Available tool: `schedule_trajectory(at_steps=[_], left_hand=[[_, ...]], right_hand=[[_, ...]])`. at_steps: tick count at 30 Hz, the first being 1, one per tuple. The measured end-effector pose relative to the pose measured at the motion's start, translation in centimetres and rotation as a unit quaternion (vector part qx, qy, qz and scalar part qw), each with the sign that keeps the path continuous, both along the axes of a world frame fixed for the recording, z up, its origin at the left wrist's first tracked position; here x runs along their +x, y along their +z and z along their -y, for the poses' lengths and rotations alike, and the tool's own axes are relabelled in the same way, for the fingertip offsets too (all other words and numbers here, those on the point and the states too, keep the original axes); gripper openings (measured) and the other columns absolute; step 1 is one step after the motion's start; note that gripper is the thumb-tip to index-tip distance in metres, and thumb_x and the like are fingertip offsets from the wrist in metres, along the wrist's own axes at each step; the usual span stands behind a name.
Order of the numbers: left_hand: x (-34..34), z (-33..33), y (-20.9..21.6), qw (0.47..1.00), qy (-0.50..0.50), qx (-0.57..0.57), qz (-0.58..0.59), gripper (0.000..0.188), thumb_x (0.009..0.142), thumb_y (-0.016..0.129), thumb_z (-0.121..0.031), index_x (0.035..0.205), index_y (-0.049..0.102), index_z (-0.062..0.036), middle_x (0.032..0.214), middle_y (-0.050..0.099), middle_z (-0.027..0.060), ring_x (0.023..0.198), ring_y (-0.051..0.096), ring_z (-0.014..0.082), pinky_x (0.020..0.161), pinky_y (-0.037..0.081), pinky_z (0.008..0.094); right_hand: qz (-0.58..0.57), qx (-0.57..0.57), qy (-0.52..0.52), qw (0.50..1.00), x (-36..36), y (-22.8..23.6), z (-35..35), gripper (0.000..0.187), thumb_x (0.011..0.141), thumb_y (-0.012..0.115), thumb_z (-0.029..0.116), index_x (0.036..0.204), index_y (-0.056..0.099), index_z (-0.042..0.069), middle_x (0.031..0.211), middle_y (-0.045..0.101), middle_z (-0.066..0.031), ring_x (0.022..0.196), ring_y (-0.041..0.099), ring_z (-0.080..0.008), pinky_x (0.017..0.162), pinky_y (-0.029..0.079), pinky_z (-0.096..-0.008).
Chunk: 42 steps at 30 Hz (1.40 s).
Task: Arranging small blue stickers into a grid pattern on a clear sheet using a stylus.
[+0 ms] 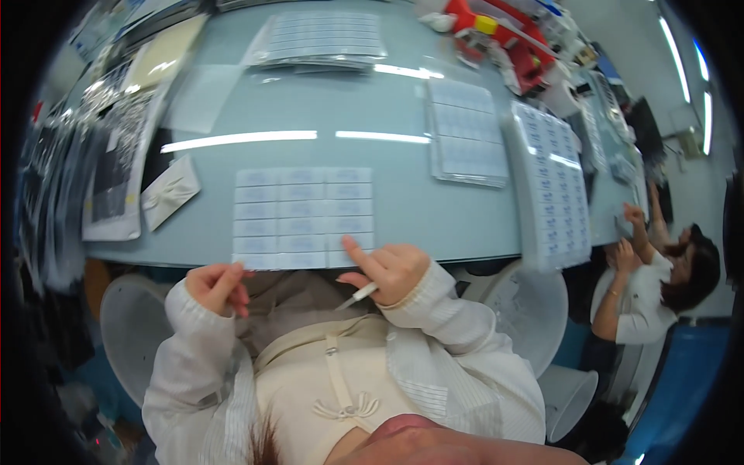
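The pale blue-green table filled the middle of the frame, glossy, with bright reflections; a smooth top like that could let thin sheets slide if pushed. At lower right, a white bin stood beside the person below the table's front edge, so a loose piece knocked off that side might have dropped in. The thick stack of printed sheets at right of frame reached past the table's front edge; a bump from the right elbow could tip or fan it.

The label sheet lay flat at centre, its lower border along the table's front edge. A sleeve catching that border could have bent or dragged it.

The right hand had its index finger stretched onto the sheet's lower right part, the other fingers curled around a pen-like white tool. The left hand was narrow, fingertips at the sheet's lower left corner; whether they gripped it, I cannot tell. Uneven pressure from the two might have skewed the sheet.

Smallest, the pen-like white tool pointed toward the lap; a loose hold could let it fall there.
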State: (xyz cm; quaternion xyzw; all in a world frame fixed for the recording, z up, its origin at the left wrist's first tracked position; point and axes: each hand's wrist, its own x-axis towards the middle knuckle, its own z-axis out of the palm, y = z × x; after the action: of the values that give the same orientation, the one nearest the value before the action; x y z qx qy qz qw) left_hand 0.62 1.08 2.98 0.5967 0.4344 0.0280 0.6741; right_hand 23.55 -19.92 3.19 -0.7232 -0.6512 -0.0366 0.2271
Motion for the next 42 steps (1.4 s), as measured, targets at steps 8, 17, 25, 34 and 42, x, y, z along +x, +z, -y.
schedule_trajectory(at_steps=[8, 17, 25, 34, 42], left_hand=[[1.1, -1.4, 0.3, 0.996, 0.046, -0.069, 0.018, 0.035, 0.1, 0.057, -0.033, 0.11, 0.062, 0.0003, 0.074, 0.065, 0.0092, 0.049, 0.062, 0.0201, 0.046, 0.051, 0.028], [5.4, -1.7, 1.3, 0.977, 0.115, -0.169, 0.059, 0.044, 0.099, 0.058, -0.031, 0.127, 0.045, -0.0005, 0.103, 0.065, 0.0136, 0.073, 0.072, 0.0249, 0.053, 0.059, 0.0281], [11.3, -2.6, 1.4, 0.999, -0.002, -0.022, 0.044, 0.035, 0.098, 0.056, -0.015, 0.124, 0.042, 0.0033, 0.094, 0.068, 0.0141, 0.076, 0.072, 0.0244, 0.059, 0.06, 0.0318], [15.7, -4.2, 3.1, 0.973, -0.05, 0.131, 0.182, 0.022, 0.098, 0.048, -0.002, 0.119, 0.045, -0.0012, 0.099, 0.069, 0.0112, 0.081, 0.07, 0.0191, 0.067, 0.061, 0.0307], [25.8, -1.2, 9.3, 0.935, -0.185, 0.148, 0.266, 0.022, 0.097, 0.048, 0.001, 0.118, 0.047, -0.0021, 0.102, 0.067, 0.0098, 0.082, 0.064, 0.0142, 0.066, 0.058, 0.0292]], right_hand=[[-0.031, -0.013, 0.013, 0.999, 0.2, 0.1, -0.2, 0.047, 0.083, 0.075, 0.026, 0.123, 0.064, 0.004, 0.056, 0.052, -0.005, 0.048, 0.052, -0.0229, 0.047, 0.041, -0.0361], [-0.061, -0.05, 0.013, 0.997, 0.5, 0.1, -0.3, 0.05, 0.084, 0.073, 0.029, 0.128, 0.062, 0.008, 0.054, 0.052, -0.0049, 0.047, 0.052, -0.0237, 0.047, 0.041, -0.0367], [-0.114, 0.001, 0.013, 0.993, 0.9, -0.3, 0.1, 0.053, 0.084, 0.073, 0.034, 0.127, 0.062, 0.006, 0.057, 0.055, -0.0065, 0.049, 0.055, -0.0256, 0.049, 0.043, -0.0375], [-0.107, 0.115, -0.141, 0.977, 5.9, -0.1, 3.5, 0.04, 0.078, 0.081, 0.027, 0.11, 0.07, 0.005, 0.058, 0.056, -0.0088, 0.048, 0.054, -0.0285, 0.047, 0.042, -0.0377], [-0.114, 0.106, -0.151, 0.976, 7.4, 0.9, 6.0, 0.037, 0.07, 0.087, 0.025, 0.097, 0.073, 0.004, 0.062, 0.061, -0.0091, 0.049, 0.055, -0.0269, 0.047, 0.044, -0.0342]])
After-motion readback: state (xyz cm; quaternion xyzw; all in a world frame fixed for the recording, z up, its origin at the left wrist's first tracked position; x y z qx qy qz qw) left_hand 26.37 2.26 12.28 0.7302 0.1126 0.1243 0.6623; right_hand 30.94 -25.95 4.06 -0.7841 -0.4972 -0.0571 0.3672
